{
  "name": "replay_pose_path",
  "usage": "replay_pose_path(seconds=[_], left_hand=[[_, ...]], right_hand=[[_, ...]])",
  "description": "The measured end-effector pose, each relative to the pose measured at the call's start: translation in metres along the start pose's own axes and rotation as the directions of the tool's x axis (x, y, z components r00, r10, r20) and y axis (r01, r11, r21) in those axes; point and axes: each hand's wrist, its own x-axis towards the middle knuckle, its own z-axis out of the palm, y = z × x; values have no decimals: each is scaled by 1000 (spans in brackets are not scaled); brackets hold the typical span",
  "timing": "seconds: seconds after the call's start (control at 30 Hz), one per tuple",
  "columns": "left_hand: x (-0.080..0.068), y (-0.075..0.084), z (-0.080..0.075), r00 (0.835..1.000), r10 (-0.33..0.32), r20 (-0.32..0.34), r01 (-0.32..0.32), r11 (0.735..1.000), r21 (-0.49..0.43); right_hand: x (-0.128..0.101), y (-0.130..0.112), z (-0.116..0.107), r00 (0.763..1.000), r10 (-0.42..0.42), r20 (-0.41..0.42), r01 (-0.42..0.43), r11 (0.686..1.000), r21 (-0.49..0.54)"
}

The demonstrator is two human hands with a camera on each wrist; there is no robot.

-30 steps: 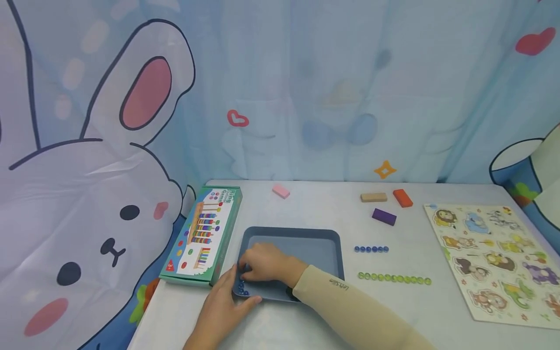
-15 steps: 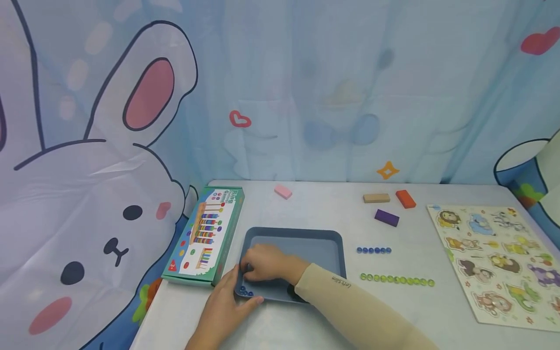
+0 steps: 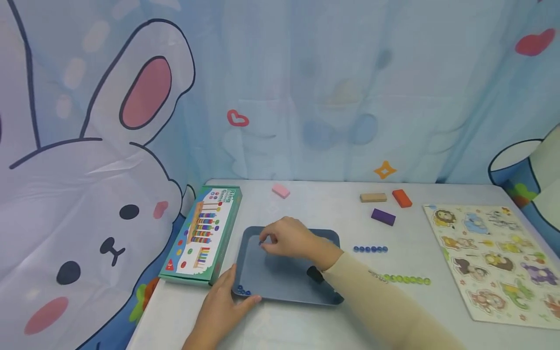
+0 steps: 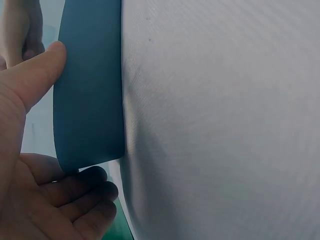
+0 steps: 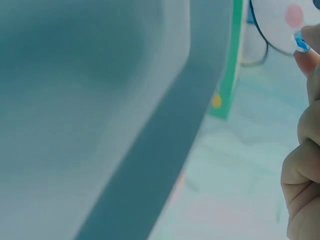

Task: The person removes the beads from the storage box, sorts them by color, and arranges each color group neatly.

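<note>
My right hand [image 3: 292, 238] is over the grey-blue tray [image 3: 284, 284], pinching a small blue marble [image 5: 301, 42] between thumb and forefinger. In the right wrist view the marble looks like clear glass with blue inside. My left hand [image 3: 218, 306] grips the tray's near left corner, thumb on the front wall [image 4: 90, 95] and fingers along the side. Several blue marbles [image 3: 243, 290] lie inside that corner. To the tray's right, a row of blue marbles [image 3: 370, 249] lies on the table, and a row of green marbles [image 3: 407, 279] is partly hidden by my right sleeve.
A green game box [image 3: 203, 233] lies left of the tray. Farther back are a pink block [image 3: 281, 190], a wooden block [image 3: 373, 198], a red block [image 3: 402, 198] and a purple block [image 3: 383, 217]. An animal puzzle board [image 3: 494, 262] occupies the right side.
From the tray's left side, my right hand has risen and moved back and to the right, now with a blue marble between its fingertips. The left hand stays at the tray corner.
</note>
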Motion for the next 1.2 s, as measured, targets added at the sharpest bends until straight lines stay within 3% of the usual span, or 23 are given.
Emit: replay_pose_path(seconds=[0.27, 0.83, 0.97, 1.2], left_hand=[[-3, -3, -1, 1000, -13, -7, 13, 1000, 16], [-3, 2, -4, 999, -22, 25, 22, 1000, -3], [-3, 1, -4, 999, -23, 26, 23, 1000, -3], [-3, 3, -3, 999, -22, 33, 22, 1000, -7]], right_hand=[[-39, 25, -36, 988, 56, -144, -57, 998, -2], [-125, 77, -78, 929, 260, -265, -285, 957, -61], [-147, 90, -84, 910, 324, -258, -354, 932, -78], [-184, 110, -88, 848, 494, -192, -516, 852, -88]])
